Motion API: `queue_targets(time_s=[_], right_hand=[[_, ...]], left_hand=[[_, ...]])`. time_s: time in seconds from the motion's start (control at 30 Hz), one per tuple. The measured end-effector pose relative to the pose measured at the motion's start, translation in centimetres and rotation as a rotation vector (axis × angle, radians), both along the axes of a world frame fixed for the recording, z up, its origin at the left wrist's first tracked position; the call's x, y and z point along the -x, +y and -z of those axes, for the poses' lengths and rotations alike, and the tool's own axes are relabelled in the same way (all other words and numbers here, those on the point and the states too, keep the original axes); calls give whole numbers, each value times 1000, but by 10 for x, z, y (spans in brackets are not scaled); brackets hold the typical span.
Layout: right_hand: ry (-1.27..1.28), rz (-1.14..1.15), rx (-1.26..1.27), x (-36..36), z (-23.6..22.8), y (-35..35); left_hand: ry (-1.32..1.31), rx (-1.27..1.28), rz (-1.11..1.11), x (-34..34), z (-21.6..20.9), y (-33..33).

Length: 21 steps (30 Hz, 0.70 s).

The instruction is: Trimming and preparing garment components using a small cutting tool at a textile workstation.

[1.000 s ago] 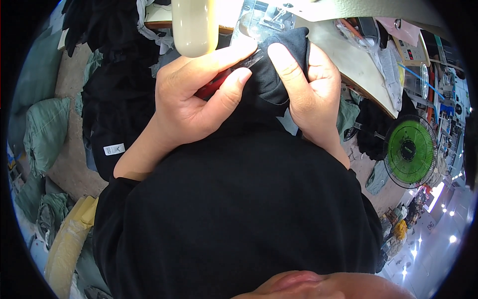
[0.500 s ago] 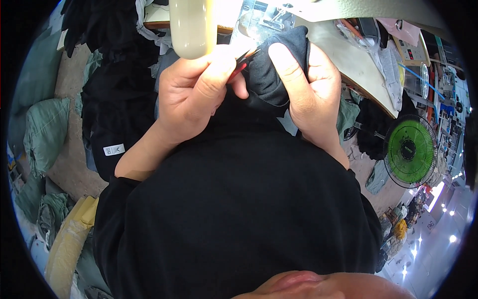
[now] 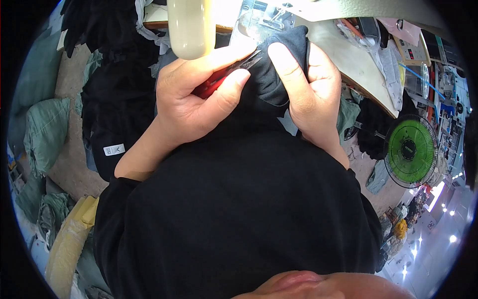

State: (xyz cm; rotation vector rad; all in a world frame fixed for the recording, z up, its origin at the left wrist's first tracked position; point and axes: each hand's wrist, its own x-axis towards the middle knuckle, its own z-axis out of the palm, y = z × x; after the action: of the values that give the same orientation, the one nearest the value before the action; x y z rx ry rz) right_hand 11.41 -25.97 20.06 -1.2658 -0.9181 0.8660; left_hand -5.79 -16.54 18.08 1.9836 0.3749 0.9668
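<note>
Red-handled thread snips [image 3: 211, 84] lie in my left hand [image 3: 191, 97], which is closed round them with thumb and forefinger along the two sides. Their pointed metal blades are slightly apart and reach to the left side of a dark cloth piece [image 3: 266, 74]. My right hand [image 3: 313, 82] is closed on that cloth, thumb on top and fingers behind it. The cloth is folded and bunched, and its lower part hangs toward my lap. Just beyond my hands is the sewing machine's metal plate and presser foot [image 3: 274, 20], brightly lit.
A cream, rounded machine part [image 3: 191, 30] stands close above my left hand. At right are the white table edge [image 3: 368, 92] and a green-bladed fan [image 3: 409, 149]. Dark garments [image 3: 117, 104] are heaped at left, with a green sack [image 3: 47, 132] beyond.
My left hand has turned and spread its thumb and forefinger, so more of the red snips shows and the blades have parted. My right hand and the cloth stay in place.
</note>
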Motion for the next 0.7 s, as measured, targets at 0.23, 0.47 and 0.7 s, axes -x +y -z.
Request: queue_targets(time_s=[0.23, 0.47, 0.7], right_hand=[[6, 2, 24, 1, -2, -1], [-7, -4, 18, 0, -2, 0], [9, -33, 31, -1, -6, 0]], left_hand=[[57, -27, -12, 0, -7, 1], [-25, -4, -26, -2, 2, -1], [-66, -185, -13, -6, 2, 5]])
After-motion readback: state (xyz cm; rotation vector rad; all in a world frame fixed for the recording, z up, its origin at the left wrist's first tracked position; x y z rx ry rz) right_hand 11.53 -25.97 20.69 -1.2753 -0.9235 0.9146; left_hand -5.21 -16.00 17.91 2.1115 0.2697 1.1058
